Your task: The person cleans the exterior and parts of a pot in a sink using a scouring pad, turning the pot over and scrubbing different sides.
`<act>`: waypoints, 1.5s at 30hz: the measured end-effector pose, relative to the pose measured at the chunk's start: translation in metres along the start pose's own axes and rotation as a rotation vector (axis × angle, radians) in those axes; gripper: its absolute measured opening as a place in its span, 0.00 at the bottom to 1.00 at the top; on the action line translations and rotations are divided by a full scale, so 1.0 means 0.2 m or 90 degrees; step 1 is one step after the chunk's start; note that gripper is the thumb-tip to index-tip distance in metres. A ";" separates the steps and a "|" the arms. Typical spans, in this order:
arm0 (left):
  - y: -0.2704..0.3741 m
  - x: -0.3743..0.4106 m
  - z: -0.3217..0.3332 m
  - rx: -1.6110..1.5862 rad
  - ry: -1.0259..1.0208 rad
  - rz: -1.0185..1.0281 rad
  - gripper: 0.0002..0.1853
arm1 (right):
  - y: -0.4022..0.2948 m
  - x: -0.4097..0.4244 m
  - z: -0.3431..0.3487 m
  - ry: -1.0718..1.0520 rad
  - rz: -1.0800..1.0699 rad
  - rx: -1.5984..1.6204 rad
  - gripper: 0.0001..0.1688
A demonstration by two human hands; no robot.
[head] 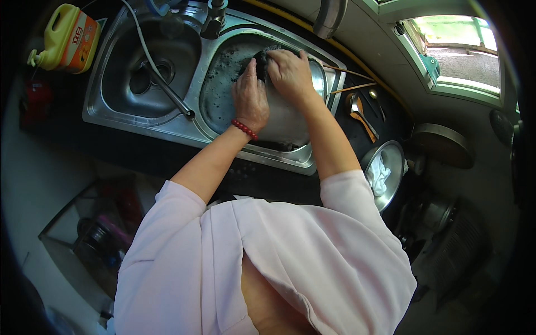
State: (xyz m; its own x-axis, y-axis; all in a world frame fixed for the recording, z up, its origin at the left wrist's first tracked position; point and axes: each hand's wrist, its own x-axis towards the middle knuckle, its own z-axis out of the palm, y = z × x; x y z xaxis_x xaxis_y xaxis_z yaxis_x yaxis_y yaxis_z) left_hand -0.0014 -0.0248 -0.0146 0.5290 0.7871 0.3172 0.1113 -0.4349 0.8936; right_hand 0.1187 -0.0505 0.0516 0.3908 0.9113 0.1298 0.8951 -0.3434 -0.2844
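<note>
Both my hands are over the right basin of a stainless steel double sink (203,81), which holds cloudy, bubbly water (217,100). Between my left hand (251,96) and my right hand (289,73) is a dark object (261,66), its kind unclear. My left hand lies along its near left side, fingers extended, with a red bead bracelet at the wrist. The curled fingers of my right hand rest on its upper right, beside grey suds or a scrubber. A shiny metal rim (319,77) shows right of my right hand.
A faucet (213,23) stands behind the sink, and a metal tube (171,93) crosses the left basin. A yellow detergent jug (69,39) stands far left. Chopsticks (354,88), spoons (361,113) and a metal bowl (395,167) with a white cloth (378,176) are at the right.
</note>
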 end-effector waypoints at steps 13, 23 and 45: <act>-0.01 0.01 0.01 -0.092 0.002 -0.036 0.25 | -0.08 -0.07 -0.06 -0.031 0.115 -0.034 0.23; 0.00 -0.01 0.00 -0.073 -0.004 -0.034 0.24 | -0.16 -0.43 0.00 0.162 -0.011 -0.132 0.21; 0.12 0.03 -0.13 0.035 -0.113 0.239 0.32 | 0.01 -0.20 -0.05 0.079 0.143 0.704 0.28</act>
State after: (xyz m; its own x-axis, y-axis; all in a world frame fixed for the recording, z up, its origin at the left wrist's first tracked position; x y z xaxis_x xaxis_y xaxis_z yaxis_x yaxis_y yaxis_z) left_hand -0.0167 -0.0190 0.0163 0.6778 0.4835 0.5539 -0.0748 -0.7041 0.7062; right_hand 0.1059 -0.0904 0.0560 0.5927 0.8042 0.0455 0.1455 -0.0513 -0.9880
